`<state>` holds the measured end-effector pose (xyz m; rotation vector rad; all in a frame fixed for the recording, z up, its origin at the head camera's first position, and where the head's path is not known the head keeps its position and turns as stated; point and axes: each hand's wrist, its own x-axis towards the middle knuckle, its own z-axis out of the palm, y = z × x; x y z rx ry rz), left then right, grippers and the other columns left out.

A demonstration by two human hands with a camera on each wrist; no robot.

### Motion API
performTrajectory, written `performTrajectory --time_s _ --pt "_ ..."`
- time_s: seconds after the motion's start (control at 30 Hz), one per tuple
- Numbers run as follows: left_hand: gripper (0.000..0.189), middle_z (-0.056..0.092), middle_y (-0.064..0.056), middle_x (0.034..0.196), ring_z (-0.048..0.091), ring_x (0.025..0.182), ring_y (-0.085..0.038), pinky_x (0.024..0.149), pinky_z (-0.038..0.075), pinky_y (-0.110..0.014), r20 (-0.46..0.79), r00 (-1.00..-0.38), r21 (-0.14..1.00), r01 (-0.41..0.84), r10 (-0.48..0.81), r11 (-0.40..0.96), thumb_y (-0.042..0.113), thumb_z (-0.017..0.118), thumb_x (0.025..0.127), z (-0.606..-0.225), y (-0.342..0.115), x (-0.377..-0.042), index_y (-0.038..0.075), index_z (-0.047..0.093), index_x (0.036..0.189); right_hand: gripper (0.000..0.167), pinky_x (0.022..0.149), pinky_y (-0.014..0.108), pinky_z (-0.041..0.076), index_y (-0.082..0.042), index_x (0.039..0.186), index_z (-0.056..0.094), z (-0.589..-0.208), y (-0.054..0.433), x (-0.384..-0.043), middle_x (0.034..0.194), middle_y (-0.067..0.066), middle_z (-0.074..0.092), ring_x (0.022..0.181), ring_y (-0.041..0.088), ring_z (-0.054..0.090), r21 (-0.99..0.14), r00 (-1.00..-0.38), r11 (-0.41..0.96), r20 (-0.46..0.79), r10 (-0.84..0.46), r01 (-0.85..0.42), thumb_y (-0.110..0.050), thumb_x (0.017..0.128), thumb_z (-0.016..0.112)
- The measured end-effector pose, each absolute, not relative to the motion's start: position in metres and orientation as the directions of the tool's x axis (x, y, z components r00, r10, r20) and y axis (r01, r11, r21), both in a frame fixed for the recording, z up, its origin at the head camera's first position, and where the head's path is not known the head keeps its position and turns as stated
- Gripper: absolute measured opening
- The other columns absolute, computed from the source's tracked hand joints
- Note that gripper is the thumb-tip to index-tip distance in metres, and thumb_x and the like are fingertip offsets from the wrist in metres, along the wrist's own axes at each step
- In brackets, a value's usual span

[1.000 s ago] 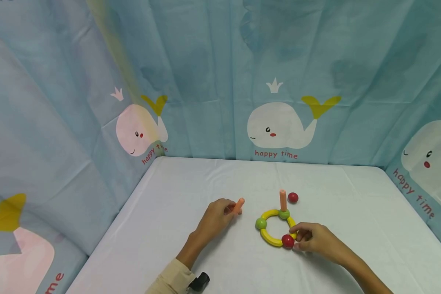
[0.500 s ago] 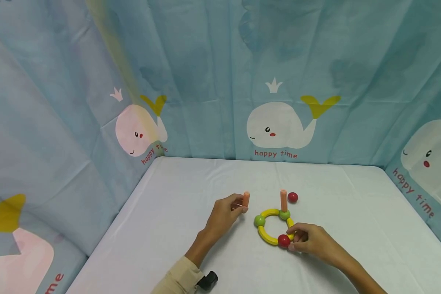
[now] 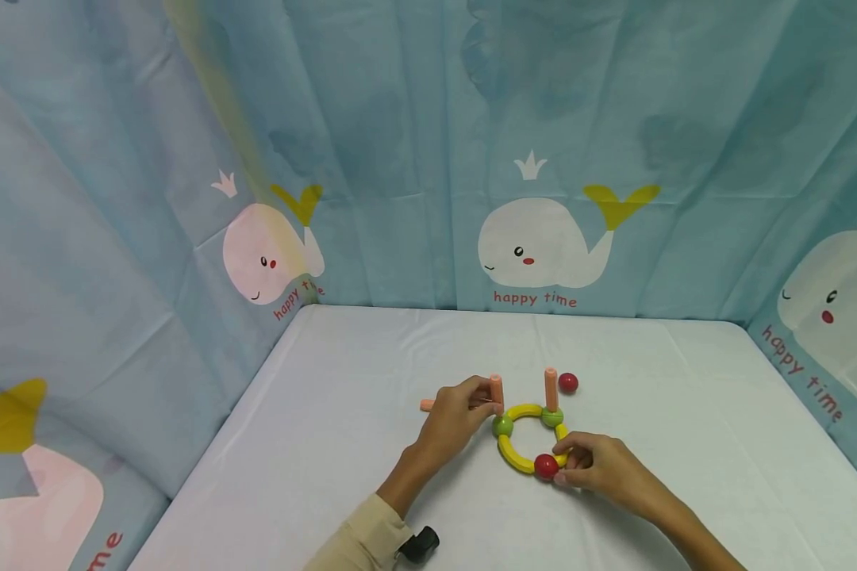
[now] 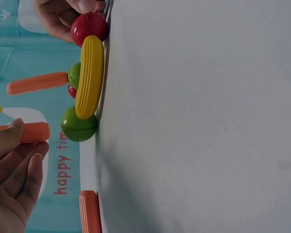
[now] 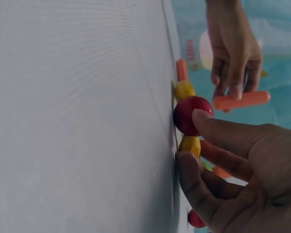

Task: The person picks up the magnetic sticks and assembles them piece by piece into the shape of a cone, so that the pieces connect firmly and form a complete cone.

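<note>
My left hand pinches an orange stick upright, just above a green ball. A small gap shows between stick and ball in the left wrist view. That ball belongs to a ring of yellow curved pieces and balls lying flat. At the ring's far side, another orange stick stands in a second green ball. My right hand holds the ring's near side, thumb against the red ball and fingers round the adjoining yellow piece.
A loose red ball lies behind the ring. One more orange stick lies on the white tabletop, partly behind my left hand in the head view. Whale-printed blue cloth walls the back and sides.
My left hand has moved right and turned its orange stick from slanted to upright, over the green ball. The ring and my right hand have shifted slightly left. The lying stick has come into view.
</note>
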<state>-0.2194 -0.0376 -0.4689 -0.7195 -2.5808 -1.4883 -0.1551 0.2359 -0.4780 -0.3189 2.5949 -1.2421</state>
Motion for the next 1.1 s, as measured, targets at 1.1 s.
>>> performTrajectory --time_s 1.1 --pt "0.045 0.069 -0.005 0.106 0.064 0.092 -0.015 0.078 0.055 -0.025 0.122 -0.944 0.709 0.298 0.305 0.639 0.026 0.084 0.093 -0.473 -0.022 -0.208 0.003 0.071 0.129 0.029 0.061 0.024 0.049 -0.011 0.112 0.075 -0.473 0.235 -0.154 0.083 -0.001 0.064 0.073 0.013 0.058 -0.755 -0.953 0.648 -0.109 -0.283 -0.106 -0.025 0.089 0.086"
